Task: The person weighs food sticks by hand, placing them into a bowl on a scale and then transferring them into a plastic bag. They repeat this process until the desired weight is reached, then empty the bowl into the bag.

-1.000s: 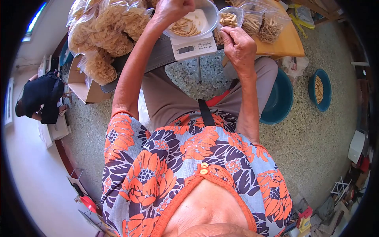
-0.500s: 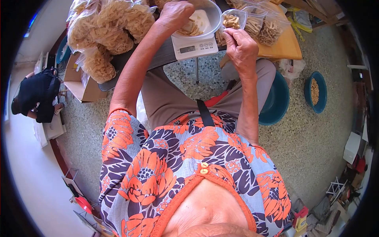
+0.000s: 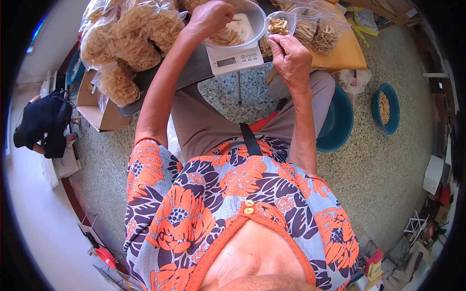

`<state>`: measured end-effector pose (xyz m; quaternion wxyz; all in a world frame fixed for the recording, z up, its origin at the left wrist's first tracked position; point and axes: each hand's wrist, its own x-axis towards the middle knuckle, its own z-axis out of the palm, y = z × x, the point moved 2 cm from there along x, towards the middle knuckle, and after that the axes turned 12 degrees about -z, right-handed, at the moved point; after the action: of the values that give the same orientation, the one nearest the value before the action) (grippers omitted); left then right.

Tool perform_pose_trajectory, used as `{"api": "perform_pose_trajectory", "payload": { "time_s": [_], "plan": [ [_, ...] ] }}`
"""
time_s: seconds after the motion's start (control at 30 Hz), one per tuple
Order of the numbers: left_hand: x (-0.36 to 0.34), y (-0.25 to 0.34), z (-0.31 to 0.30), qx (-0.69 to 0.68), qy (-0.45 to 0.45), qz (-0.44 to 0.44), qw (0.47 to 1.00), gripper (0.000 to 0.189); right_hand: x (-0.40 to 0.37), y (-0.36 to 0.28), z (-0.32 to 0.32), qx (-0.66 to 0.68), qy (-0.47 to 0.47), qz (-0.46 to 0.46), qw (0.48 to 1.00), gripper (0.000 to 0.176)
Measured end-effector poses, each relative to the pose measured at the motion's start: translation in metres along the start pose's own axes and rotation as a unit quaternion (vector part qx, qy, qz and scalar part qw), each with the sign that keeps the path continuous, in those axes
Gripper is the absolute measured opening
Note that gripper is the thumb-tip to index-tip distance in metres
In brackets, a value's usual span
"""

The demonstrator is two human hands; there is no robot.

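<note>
The fingers (image 3: 225,13) of my left hand (image 3: 211,17) are bunched together, tips down in the bowl (image 3: 252,19) and touching the sticks (image 3: 224,36) that lie in it. I cannot tell whether they have any pinched between them. The bowl is clear and sits on the white scale (image 3: 235,59), whose display faces me.

The fingers (image 3: 277,42) of my right hand (image 3: 291,57) are closed on the lower edge of a small clear bag (image 3: 280,23). They hold it upright with its mouth open, just beside the bowl's right rim. The bag is partly filled with the same sticks.

Behind the bag, more filled bags (image 3: 318,31) stand close together on the wooden counter (image 3: 347,54). To the left of the scale, big bags (image 3: 124,41) of pale curly snacks are heaped against each other, hanging over the counter's dark edge. A cardboard box (image 3: 99,109) sits below them on the floor (image 3: 388,169).

My right forearm passes over my knee. Beyond it a teal basin (image 3: 340,121) stands on the floor, near a smaller basin (image 3: 386,107) with yellow grains in it.
</note>
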<state>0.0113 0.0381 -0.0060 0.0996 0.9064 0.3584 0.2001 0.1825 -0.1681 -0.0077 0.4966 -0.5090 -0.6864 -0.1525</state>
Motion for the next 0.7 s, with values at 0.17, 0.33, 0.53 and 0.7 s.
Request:
{"api": "perform_pose_trajectory", "payload": {
  "time_s": [0.17,0.33,0.53,0.7],
  "plan": [
    [-0.007,0.029,-0.032,-0.636,-0.252,-0.214,0.698,0.012,-0.001,0.002,0.003,0.002,0.001,-0.002,1.0,0.011],
    [-0.008,0.072,-0.042,-0.589,-0.267,-0.201,0.736,0.014,-0.001,0.001,0.004,0.018,0.01,-0.006,1.0,0.011],
    [0.008,0.109,-0.03,-0.323,-0.097,-0.111,0.935,0.023,-0.002,0.001,0.002,0.02,0.006,0.002,1.0,0.01],
    [0.014,0.117,-0.024,-0.143,0.088,-0.067,0.984,0.018,-0.003,0.004,0.002,0.016,0.011,-0.003,1.0,0.009]
  ]
}}
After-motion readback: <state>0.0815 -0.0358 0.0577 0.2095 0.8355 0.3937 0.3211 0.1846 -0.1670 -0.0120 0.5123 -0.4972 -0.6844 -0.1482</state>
